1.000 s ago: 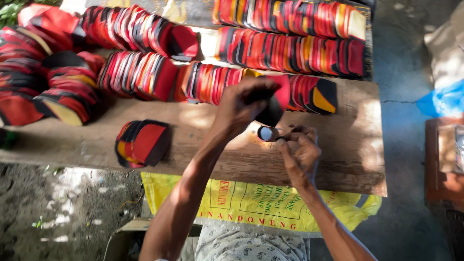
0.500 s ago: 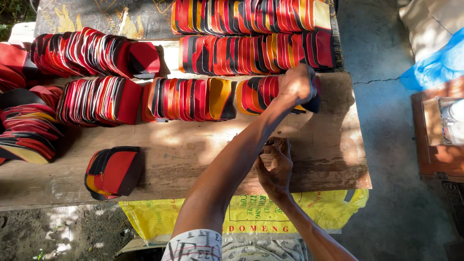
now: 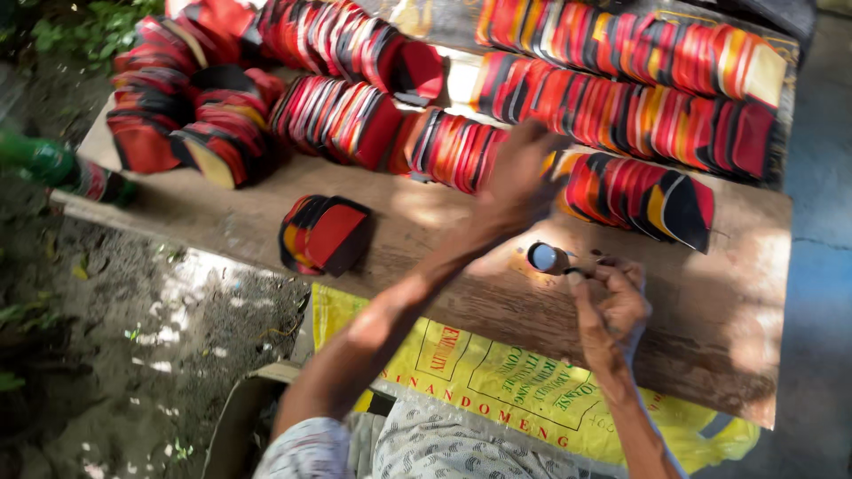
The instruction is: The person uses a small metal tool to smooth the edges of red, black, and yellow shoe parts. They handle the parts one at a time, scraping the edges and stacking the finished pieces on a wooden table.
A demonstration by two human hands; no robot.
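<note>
Red-and-black pieces stand in a row on the wooden bench, under the left hand, whose grip cannot be told. Just nearer, the right hand pinches something small beside a small round container; lifting one piece cleanly would suit.

Left hand blurred; its grip seems unclear.

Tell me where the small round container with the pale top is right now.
In the head view, the small round container sits on the wooden bench, right of centre, just left of the right hand and below the row of red-and-black pieces.
</note>
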